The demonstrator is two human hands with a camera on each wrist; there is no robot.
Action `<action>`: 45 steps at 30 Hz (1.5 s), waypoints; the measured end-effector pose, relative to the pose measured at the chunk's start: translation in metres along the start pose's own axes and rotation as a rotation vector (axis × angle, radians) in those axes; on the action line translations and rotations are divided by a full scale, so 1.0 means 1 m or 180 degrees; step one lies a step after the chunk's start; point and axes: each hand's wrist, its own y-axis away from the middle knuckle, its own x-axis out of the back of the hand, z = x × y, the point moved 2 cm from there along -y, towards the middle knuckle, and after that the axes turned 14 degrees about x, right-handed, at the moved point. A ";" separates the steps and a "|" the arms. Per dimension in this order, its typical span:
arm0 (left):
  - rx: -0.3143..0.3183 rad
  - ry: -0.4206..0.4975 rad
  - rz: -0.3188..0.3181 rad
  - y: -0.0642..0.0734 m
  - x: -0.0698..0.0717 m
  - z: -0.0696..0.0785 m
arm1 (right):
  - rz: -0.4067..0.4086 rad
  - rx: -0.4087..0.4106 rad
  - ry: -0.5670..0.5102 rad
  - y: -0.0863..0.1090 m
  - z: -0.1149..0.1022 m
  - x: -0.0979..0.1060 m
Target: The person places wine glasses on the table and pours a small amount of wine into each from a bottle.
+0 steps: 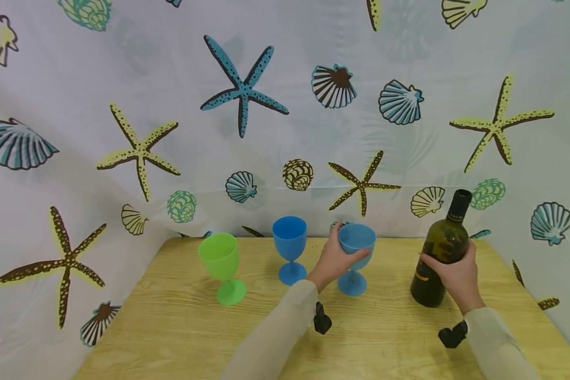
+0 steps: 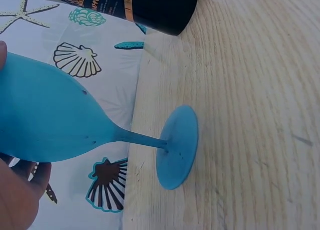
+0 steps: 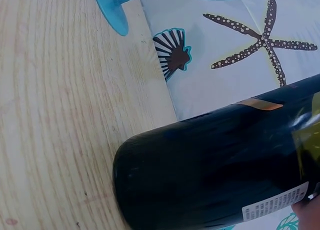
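A light blue plastic goblet (image 1: 361, 240) stands at the middle right of the table, its bowl gripped by my left hand (image 1: 333, 263). In the left wrist view the goblet's bowl (image 2: 55, 115) lies between thumb and fingers, and its round foot shows at the tabletop. My right hand (image 1: 458, 277) wraps around a dark green wine bottle (image 1: 427, 282), which leans slightly right in the head view. The bottle's dark lower body (image 3: 210, 170) fills much of the right wrist view, with a barcode strip near the fingers.
A darker blue goblet (image 1: 290, 237) stands left of my left hand, and a green goblet (image 1: 220, 258) is farther left. The wooden table (image 1: 180, 332) ends at a white cloth (image 1: 275, 153) printed with starfish and shells. Both wrists carry small black cameras.
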 end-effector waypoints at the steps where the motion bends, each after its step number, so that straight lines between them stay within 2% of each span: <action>1: -0.0003 0.0025 0.0007 0.000 0.000 0.000 | -0.0006 0.0008 -0.0013 0.000 0.000 0.000; 8: 0.0053 0.0085 -0.0029 0.001 0.001 0.000 | -0.0041 0.0007 -0.0041 -0.002 0.002 -0.002; 15: 0.0118 0.0139 -0.0078 0.007 0.001 0.003 | 0.0016 0.0059 -0.0048 -0.003 0.004 -0.004; 23: 0.0079 0.0071 -0.0062 0.015 0.005 0.004 | 0.0113 0.0126 0.0018 -0.001 0.001 -0.004; 33: 0.0008 0.0028 -0.0104 0.030 0.017 -0.001 | 0.0048 0.0112 0.0057 0.009 -0.002 -0.002; 39: -0.0088 -0.0014 -0.0061 0.039 0.026 -0.006 | 0.0018 0.0294 0.0146 0.017 -0.006 0.001; 45: -0.0044 -0.0029 -0.0106 0.048 0.034 -0.012 | -0.0047 0.0575 0.0266 0.023 -0.009 0.001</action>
